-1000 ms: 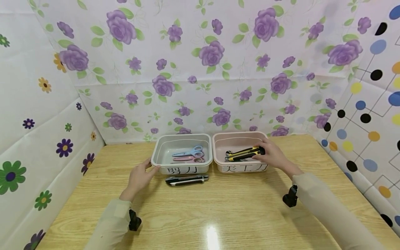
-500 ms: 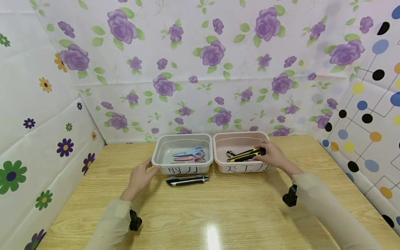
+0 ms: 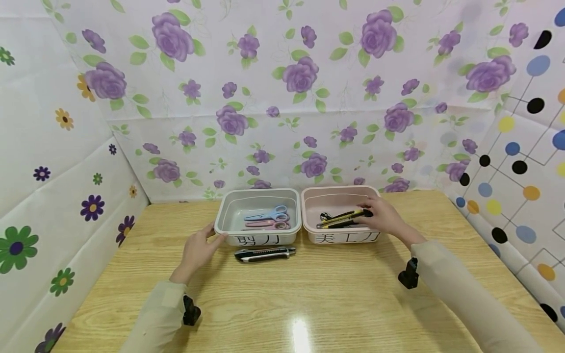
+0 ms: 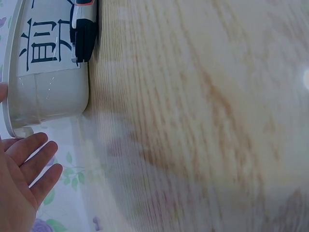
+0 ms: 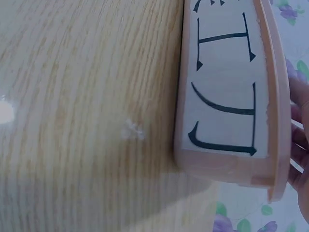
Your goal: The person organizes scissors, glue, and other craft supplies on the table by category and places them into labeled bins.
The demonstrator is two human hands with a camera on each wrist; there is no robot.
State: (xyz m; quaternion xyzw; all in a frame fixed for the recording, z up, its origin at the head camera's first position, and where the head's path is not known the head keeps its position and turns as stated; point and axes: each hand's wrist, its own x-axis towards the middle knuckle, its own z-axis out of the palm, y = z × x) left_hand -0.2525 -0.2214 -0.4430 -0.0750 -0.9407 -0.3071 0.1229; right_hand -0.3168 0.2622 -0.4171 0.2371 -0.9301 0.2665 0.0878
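Note:
My left hand (image 3: 199,251) rests at the near left corner of the grey box (image 3: 256,195), thumb at its rim. In the left wrist view, the fingers (image 4: 41,162) lie mostly straight beside that corner. Over the right side of the pink box (image 3: 340,190), my right hand (image 3: 383,215) pinches the black end of a yellow and black utility knife (image 3: 346,218). More utility knives lie under it in that box. The right wrist view shows only part of the hand (image 5: 300,128) behind the rim; the knife is hidden there.
Blue scissors (image 3: 265,214) and pink scissors (image 3: 267,224) lie in the grey box. A black and silver utility knife (image 3: 265,254) lies on the wooden table (image 3: 282,299) before it. Both boxes carry printed labels and stand against a flowered backdrop (image 3: 282,122).
My right hand has shifted slightly left, and the utility knife in it has moved and tilted over the others. My left hand has stayed at the grey box's corner.

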